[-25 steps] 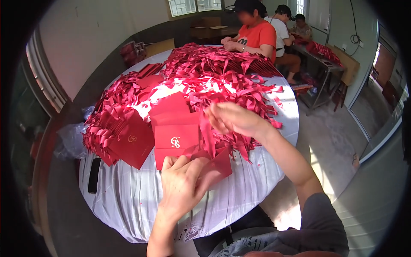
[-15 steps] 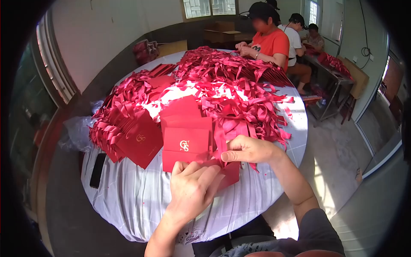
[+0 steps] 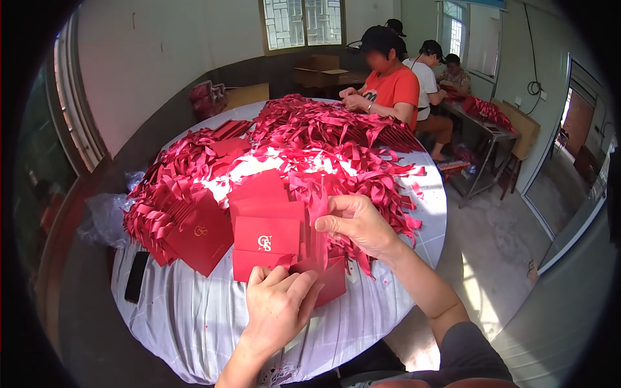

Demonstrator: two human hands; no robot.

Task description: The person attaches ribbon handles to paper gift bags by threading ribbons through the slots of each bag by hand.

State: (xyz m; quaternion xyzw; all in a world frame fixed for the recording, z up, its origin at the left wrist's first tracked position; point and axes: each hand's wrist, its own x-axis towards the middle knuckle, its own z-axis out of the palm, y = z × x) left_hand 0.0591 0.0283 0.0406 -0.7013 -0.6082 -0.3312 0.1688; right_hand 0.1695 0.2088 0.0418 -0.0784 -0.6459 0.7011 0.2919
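Observation:
My right hand [image 3: 359, 223] is raised over the cards, pinching a red ribbon [image 3: 317, 239] between thumb and fingers. The ribbon hangs down toward a red folded paper piece [image 3: 333, 279] in front of me. My left hand [image 3: 279, 304] is closed at that piece's left edge, with a bit of red ribbon showing at its fingertips; the rest of its grip is hidden. Just beyond lies a stack of red card envelopes [image 3: 266, 236], the top one bearing a gold emblem. To its left is a fanned stack of red ribboned envelopes [image 3: 204, 236].
Ribboned red pieces [image 3: 336, 123] heap across the far half of the round table, which has a whitish cloth [image 3: 187, 323]. A black phone [image 3: 135, 277] and clear plastic bag [image 3: 107, 216] sit at the left. A co-worker in red [image 3: 394, 90] is at the far side; others work behind.
My right hand has lifted up and away from my left hand, drawing the ribbon upward. My left hand stays at the paper piece. The whole view has shifted slightly.

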